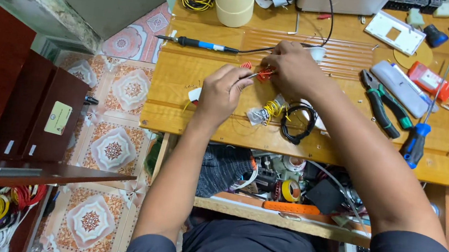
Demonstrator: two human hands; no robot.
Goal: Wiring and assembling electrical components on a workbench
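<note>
Left hand (219, 94) pinches a thin metal tool, probably tweezers (249, 75), fingers closed round the shank, tip pointing at a small red part (264, 74). Right hand (294, 68) is curled over the same part, fingertips pressed on it from the far side; the exact grip is hidden under the knuckles.

Part sits on the wooden worktop (197, 67), about mid-width, nearer the far edge than the near one. It is small, red-orange and blocky; detail is too fine to resolve. A second small red piece (246, 65) lies just beside it on the left.

Judgement on technique: the work is fine and close, so the right hand should hold the part flat against the wood while the left moves only the tool tip. Both wrists resting on the worktop would steady this. The soldering iron (200, 43) lies near the far edge, tip pointing left; its cord runs past the right hand, so keep sleeve and fingers away from the tip.

Nearby: a black cable coil (297, 123) and a small bag with yellow wire (266, 112) towards the near edge.
</note>
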